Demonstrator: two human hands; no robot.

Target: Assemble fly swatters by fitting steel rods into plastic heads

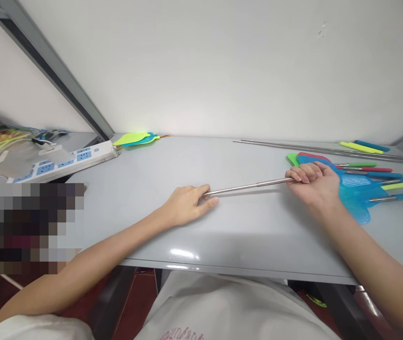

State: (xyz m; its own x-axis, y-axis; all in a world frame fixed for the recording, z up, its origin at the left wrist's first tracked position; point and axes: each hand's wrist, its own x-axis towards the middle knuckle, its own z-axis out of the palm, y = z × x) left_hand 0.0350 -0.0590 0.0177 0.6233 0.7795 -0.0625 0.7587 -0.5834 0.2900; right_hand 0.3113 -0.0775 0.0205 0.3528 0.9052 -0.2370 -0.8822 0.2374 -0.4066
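A thin telescopic metal rod (244, 187) stretches between my two hands, low over the grey table. My left hand (190, 203) grips its left end between thumb and fingers. The fingers of my right hand (312, 184) are curled round the other end, which they hide. Just behind and beside my right hand lies a pile of fly swatters (359, 186), with blue, green and red mesh heads and short coloured handles on metal shafts.
Long metal rods (329, 152) lie along the back right, near loose yellow (360, 148) and blue handle grips. Yellow and blue swatter heads (137, 139) rest by the wall. A power strip (64, 163) stands at the left, before a pixelated patch. The table's front edge (222, 271) is close to my body.
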